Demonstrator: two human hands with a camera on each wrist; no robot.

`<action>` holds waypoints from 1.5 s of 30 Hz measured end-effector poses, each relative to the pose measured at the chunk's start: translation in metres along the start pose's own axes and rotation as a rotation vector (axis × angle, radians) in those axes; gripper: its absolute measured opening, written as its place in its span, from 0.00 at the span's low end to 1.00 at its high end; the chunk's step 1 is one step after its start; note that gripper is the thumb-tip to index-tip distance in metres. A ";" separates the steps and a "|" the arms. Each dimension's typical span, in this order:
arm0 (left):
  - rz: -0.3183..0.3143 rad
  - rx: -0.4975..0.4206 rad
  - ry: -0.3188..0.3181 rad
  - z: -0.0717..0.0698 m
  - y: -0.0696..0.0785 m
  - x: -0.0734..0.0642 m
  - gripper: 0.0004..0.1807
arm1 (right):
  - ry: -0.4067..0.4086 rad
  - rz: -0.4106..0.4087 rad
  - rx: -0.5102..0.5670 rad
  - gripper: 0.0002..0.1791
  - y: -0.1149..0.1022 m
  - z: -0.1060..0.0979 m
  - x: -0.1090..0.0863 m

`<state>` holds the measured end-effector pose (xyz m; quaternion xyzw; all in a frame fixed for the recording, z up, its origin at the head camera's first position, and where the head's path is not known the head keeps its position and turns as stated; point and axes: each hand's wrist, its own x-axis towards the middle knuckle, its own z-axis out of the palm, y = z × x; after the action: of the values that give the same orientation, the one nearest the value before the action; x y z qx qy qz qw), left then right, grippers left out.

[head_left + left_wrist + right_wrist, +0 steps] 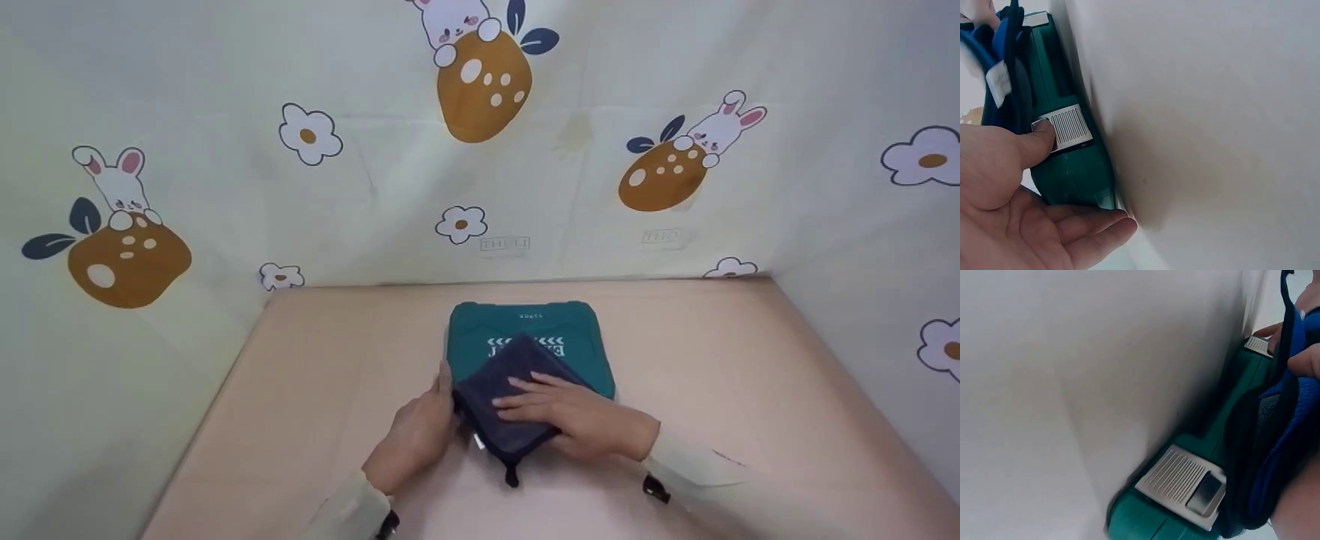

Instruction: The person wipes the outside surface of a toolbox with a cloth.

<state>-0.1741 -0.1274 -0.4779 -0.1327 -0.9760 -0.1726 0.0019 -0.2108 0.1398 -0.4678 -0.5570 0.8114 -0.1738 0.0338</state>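
A green hard case [463, 334] with white lettering lies flat on the table. Across its top and front edge is a folded dark blue cloth [499, 431], which has a hanging loop and a white tag [998, 83]. My left hand [420, 427] holds the case's front left corner: its thumb presses a silver latch [1072, 126], and the fingers lie along the side. On top of the cloth, my right hand [577, 416] rests with straight, spread fingers. Another silver latch [1176, 478] shows in the right wrist view, below the cloth; both latches look closed.
The pinkish-beige tabletop [337, 345] extends on both sides of the case. Behind it hangs a pale curtain [375, 187] printed with rabbits and flowers, which also encloses the left and right sides.
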 end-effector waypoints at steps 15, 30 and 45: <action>-0.057 -0.070 -0.033 0.002 0.003 0.000 0.40 | -0.060 -0.080 -0.253 0.32 0.000 0.000 -0.013; -0.059 -0.071 -0.032 0.001 0.001 -0.001 0.41 | 0.064 -0.180 -0.513 0.27 0.004 0.013 -0.015; -0.072 -0.067 -0.055 -0.001 0.002 0.002 0.43 | 0.104 -0.221 -0.452 0.17 0.009 0.008 -0.012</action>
<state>-0.1752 -0.1254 -0.4762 -0.1024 -0.9735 -0.2012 -0.0356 -0.2121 0.1516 -0.4792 -0.6261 0.7645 -0.0190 -0.1524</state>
